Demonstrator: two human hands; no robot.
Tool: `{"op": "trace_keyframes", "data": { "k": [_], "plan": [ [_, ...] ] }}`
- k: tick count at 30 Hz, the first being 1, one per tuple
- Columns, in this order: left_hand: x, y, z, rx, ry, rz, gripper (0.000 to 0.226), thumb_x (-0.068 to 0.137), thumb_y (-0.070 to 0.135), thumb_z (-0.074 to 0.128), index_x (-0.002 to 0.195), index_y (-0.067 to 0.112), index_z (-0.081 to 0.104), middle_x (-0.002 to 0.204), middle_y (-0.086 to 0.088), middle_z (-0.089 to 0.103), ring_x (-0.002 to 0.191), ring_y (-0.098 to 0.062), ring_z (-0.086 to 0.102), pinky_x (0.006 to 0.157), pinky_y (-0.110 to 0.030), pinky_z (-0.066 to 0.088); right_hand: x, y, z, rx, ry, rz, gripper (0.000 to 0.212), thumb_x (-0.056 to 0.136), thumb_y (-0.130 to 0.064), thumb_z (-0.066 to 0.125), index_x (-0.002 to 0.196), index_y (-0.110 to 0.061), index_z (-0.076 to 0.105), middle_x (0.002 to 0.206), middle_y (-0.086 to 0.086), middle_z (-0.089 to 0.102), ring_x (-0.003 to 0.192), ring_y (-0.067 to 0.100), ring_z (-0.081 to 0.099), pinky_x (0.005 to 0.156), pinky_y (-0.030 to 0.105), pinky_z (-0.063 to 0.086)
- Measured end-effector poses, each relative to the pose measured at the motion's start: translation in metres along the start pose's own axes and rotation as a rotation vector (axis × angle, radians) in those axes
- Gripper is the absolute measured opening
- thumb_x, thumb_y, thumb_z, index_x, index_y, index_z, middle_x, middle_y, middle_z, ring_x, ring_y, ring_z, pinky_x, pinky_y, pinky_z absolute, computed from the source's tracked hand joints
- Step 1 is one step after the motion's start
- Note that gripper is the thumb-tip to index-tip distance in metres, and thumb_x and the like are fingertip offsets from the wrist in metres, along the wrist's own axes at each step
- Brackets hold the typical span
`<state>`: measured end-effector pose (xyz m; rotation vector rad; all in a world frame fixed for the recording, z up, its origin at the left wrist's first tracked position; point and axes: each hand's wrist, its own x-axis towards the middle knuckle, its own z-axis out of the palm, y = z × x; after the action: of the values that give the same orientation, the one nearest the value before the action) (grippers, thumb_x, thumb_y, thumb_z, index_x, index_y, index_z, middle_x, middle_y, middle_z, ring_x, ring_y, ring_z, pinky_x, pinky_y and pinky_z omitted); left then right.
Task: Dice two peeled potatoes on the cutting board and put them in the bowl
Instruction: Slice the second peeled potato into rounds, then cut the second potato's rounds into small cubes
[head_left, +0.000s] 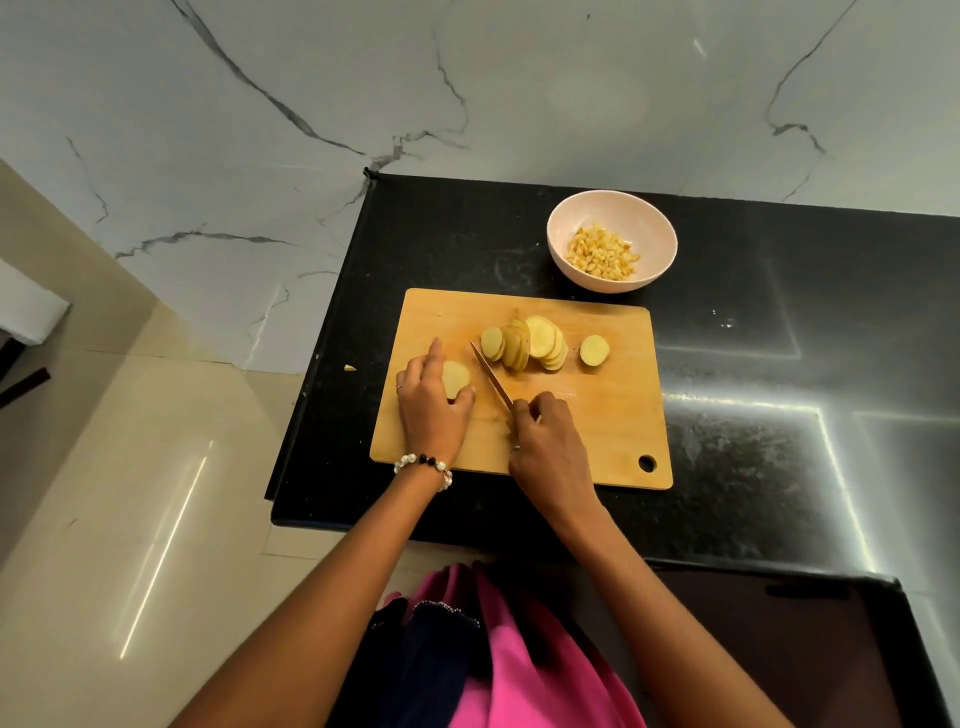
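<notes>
Left hand over the near-left part of the cutting board, fingers curled round a potato piece, thumb tucked under its near edge, index finger stretched forward past it. Beaded bracelet on that wrist, a thin ring on one finger. Right hand just beside it, fingers wrapped tight round the handle of a knife; handle itself hidden in the fist, blade slanting away to the left, tip close to the held piece. Beyond the blade, a leaning row of potato slices mid-board, and one separate end piece lying flat to their right. Past the far edge of the board, a pale bowl holding diced potato. Board and bowl both on a black countertop; one small potato scrap at the counter's left edge. Marbled wall behind.
</notes>
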<state>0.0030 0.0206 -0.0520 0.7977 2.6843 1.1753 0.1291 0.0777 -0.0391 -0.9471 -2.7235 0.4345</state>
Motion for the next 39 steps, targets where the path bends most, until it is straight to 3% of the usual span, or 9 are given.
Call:
{"op": "trace_keyframes", "data": {
  "k": [7, 11, 15, 21, 30, 39],
  "plan": [
    [0.003, -0.001, 0.003, -0.030, -0.022, 0.083, 0.082, 0.074, 0.020, 0.078, 0.143, 0.007, 0.036, 0.117, -0.006, 0.064, 0.102, -0.026, 0.053, 0.088, -0.034, 0.042, 0.018, -0.023, 0.012, -0.108, -0.005, 0.111, 0.022, 0.084, 0.001, 0.054, 0.105, 0.008, 0.059, 0.095, 0.019, 0.054, 0.081, 0.032, 0.055, 0.046, 0.034, 0.048],
    [0.006, -0.001, 0.006, -0.046, -0.029, 0.110, 0.083, 0.073, 0.022, 0.079, 0.143, 0.006, 0.036, 0.116, -0.006, 0.065, 0.102, -0.026, 0.054, 0.088, -0.039, 0.047, 0.017, -0.015, 0.008, -0.140, -0.042, 0.178, 0.028, 0.089, 0.001, 0.047, 0.114, 0.009, 0.055, 0.102, 0.020, 0.052, 0.086, 0.031, 0.054, 0.051, 0.034, 0.049],
    [0.008, -0.001, 0.007, -0.041, -0.045, 0.137, 0.083, 0.075, 0.023, 0.078, 0.144, 0.007, 0.035, 0.118, -0.006, 0.065, 0.104, -0.025, 0.054, 0.090, -0.040, 0.047, 0.018, 0.003, -0.002, -0.164, -0.063, 0.216, 0.030, 0.096, -0.005, 0.037, 0.124, 0.003, 0.046, 0.114, 0.016, 0.046, 0.098, 0.029, 0.049, 0.062, 0.035, 0.048],
    [0.008, 0.005, 0.014, -0.040, -0.078, 0.176, 0.082, 0.075, 0.023, 0.078, 0.144, 0.008, 0.035, 0.119, -0.005, 0.064, 0.107, -0.023, 0.053, 0.092, -0.034, 0.044, 0.022, 0.026, -0.014, -0.149, -0.067, 0.223, 0.032, 0.098, -0.008, 0.035, 0.127, 0.000, 0.045, 0.115, 0.014, 0.045, 0.099, 0.028, 0.048, 0.066, 0.036, 0.045],
    [0.007, 0.009, 0.021, -0.037, -0.099, 0.224, 0.084, 0.073, 0.028, 0.079, 0.143, 0.008, 0.036, 0.117, -0.005, 0.064, 0.107, -0.023, 0.052, 0.089, -0.023, 0.033, 0.037, 0.048, -0.026, -0.173, -0.059, 0.207, 0.026, 0.100, -0.015, 0.037, 0.121, -0.005, 0.048, 0.109, 0.011, 0.046, 0.092, 0.026, 0.050, 0.058, 0.035, 0.039],
    [0.013, 0.010, 0.024, -0.005, -0.243, 0.265, 0.081, 0.070, 0.037, 0.079, 0.141, 0.023, 0.043, 0.125, 0.005, 0.060, 0.114, -0.021, 0.046, 0.094, -0.042, 0.040, 0.007, 0.023, -0.029, -0.011, -0.048, 0.193, 0.036, 0.097, -0.021, 0.047, 0.129, -0.006, 0.052, 0.111, 0.014, 0.052, 0.095, 0.029, 0.053, 0.065, 0.034, 0.041]
  ]
}}
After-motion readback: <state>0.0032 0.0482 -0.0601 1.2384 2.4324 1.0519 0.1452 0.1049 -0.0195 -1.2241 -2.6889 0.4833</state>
